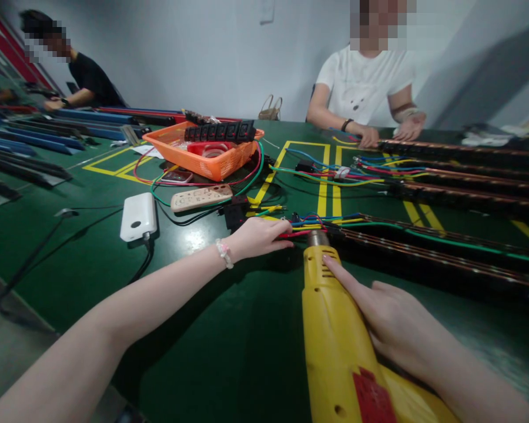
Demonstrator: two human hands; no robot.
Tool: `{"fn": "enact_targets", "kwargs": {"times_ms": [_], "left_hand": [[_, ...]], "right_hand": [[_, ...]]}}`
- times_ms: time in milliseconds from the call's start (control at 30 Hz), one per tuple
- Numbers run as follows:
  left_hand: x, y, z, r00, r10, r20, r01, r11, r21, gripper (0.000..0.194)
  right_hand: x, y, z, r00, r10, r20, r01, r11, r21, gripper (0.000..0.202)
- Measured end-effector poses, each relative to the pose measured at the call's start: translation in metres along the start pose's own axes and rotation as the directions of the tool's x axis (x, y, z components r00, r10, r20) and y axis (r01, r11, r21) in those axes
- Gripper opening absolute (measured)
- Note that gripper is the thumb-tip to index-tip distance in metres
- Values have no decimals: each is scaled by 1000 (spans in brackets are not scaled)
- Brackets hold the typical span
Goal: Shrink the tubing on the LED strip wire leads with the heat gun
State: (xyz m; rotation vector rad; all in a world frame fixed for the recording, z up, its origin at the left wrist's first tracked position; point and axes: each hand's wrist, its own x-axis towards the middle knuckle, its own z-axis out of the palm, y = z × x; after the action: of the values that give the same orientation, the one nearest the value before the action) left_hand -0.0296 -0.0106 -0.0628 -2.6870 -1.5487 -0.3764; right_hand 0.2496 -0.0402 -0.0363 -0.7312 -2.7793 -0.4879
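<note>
The right hand (394, 323), low and right of centre, grips a yellow heat gun (339, 335), its index finger laid straight along the body. The gun's metal nozzle (317, 238) points up the frame at a bundle of coloured wires (317, 223) near the middle. The left hand (260, 235), a bead bracelet (224, 254) on its wrist, lies closed over the end of those wires just left of the nozzle; it seems to pinch a red one, though the fingertips are hidden. The wires run from a long dark strip (423, 252) that stretches to the right edge on the green table (229, 352). Left of centre lie a white power bank (137, 216) and a beige socket strip (201, 197); above them sits an orange basket (203, 155). Upper right, a person in a white shirt (365, 76) rests both hands on more strips; upper left, another in black (92, 79) works.
</note>
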Motion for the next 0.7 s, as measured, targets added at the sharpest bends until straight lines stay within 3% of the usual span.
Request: {"fn": "enact_targets", "kwargs": {"times_ms": [100, 233, 433, 700], "left_hand": [[2, 2, 5, 994, 78, -83, -68, 990, 124, 34], [0, 3, 6, 990, 53, -129, -45, 997, 65, 39], [-5, 6, 1, 996, -93, 9, 93, 988, -120, 41], [-1, 3, 0, 956, -249, 158, 279, 935, -218, 47]], "right_hand": [[1, -1, -2, 1000, 13, -1, -13, 1000, -15, 81], [2, -2, -3, 998, 39, 54, -40, 999, 18, 85], [0, -1, -2, 962, 99, 254, -145, 975, 170, 91], [1, -2, -3, 911, 128, 392, -224, 951, 213, 85]]}}
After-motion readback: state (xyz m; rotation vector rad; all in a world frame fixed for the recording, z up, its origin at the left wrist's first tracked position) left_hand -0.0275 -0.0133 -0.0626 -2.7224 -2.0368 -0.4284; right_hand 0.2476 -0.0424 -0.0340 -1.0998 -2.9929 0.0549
